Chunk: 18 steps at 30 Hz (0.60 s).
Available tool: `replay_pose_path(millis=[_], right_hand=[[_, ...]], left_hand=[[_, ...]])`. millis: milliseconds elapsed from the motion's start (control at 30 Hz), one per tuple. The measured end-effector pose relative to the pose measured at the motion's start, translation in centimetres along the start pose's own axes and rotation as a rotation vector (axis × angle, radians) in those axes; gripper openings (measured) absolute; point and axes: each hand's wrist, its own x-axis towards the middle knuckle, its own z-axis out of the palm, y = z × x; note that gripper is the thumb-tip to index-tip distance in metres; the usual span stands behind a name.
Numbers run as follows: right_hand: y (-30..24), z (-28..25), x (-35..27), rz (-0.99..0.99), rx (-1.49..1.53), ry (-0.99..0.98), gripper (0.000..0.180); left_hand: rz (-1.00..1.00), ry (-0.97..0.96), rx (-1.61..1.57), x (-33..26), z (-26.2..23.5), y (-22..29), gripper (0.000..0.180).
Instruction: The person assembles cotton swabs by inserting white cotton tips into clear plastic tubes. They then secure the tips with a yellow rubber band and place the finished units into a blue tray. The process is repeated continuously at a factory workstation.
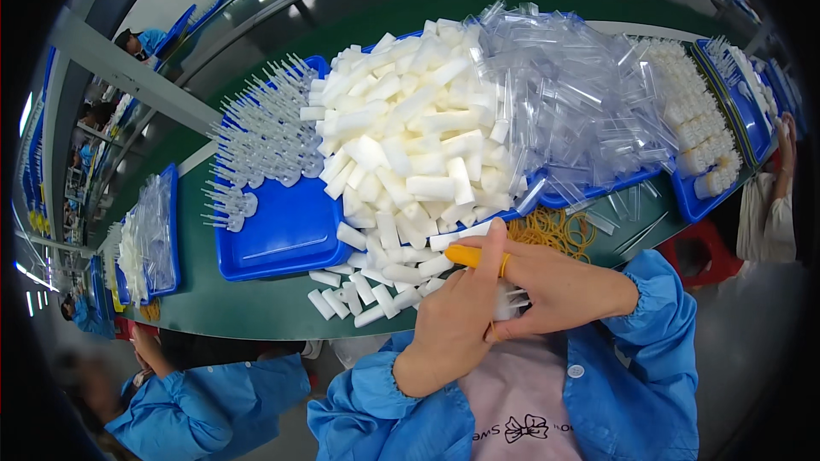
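My left hand (448, 324) and my right hand (564, 286) meet in front of my chest, fingers closed round a pale, partly see-through piece with thin white prongs (515, 297). Most of that piece is hidden by the hands. A yellow finger cot (474, 259) covers a finger of my right hand, which crosses behind the raised index finger of my left. Just beyond the fingertips lies a white foam cylinder (457, 236); whether a finger touches it I cannot tell. Yellow rubber bands (559, 232) lie in a heap beyond my right hand.
A big pile of white foam cylinders (410, 128) spills toward me. Clear plastic tubes (572, 93) are heaped to its right. Pronged plastic pieces (265, 123) stand on a blue tray (278, 234) at left. Tweezers (642, 234) lie at right. A co-worker (205, 401) sits at left.
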Motion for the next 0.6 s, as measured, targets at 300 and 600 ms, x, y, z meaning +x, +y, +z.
replay_pose_path(millis=[300, 600], right_hand=[[-3.7, -3.2, -6.1, -0.278, -0.384, 0.083, 0.022], [-3.5, -1.0, -6.0, 0.037, 1.392, 0.021, 0.043]], left_hand=[[-0.272, 0.027, -1.793, -1.4, -2.3, -1.7, 0.042], [0.397, 0.280, -0.855, -1.0, -2.0, 0.0, 0.045]])
